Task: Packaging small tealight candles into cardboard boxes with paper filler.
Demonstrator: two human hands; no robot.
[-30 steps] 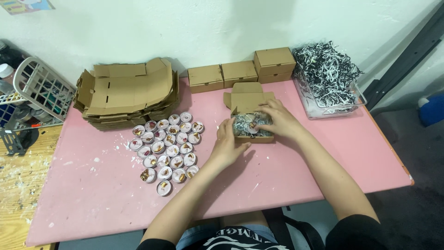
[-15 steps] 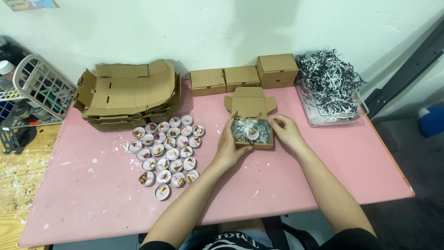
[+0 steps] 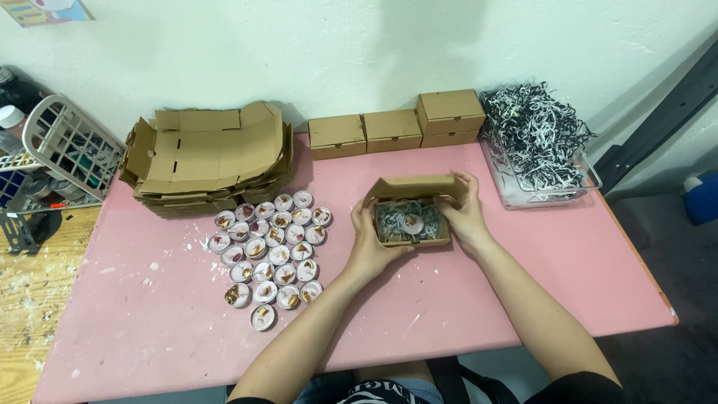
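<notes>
Starting at the far left, a white wire basket (image 3: 71,146) sits at the table's edge, and beside it a stack of flat, unfolded cardboard blanks (image 3: 206,161) waits on the pink table (image 3: 149,329). In front of that stack lies a cluster of small round candles in white cups (image 3: 269,251), none of them boxed. Next comes the left hand (image 3: 366,239), fingers closed on the left end of a small open cardboard box (image 3: 411,217), which rests on the table in the middle. Inside it a single candle sits on black-and-white shredded paper, and the lid stands half raised. The right hand (image 3: 464,213) grips the box's right side, fingers curled over the lid's edge. Behind, by the wall, three closed boxes (image 3: 396,127) stand in a row, apparently finished. Farthest right is a clear tray of shredded paper (image 3: 538,142). By my reckoning only a few boxes are packed and most candles remain
</notes>
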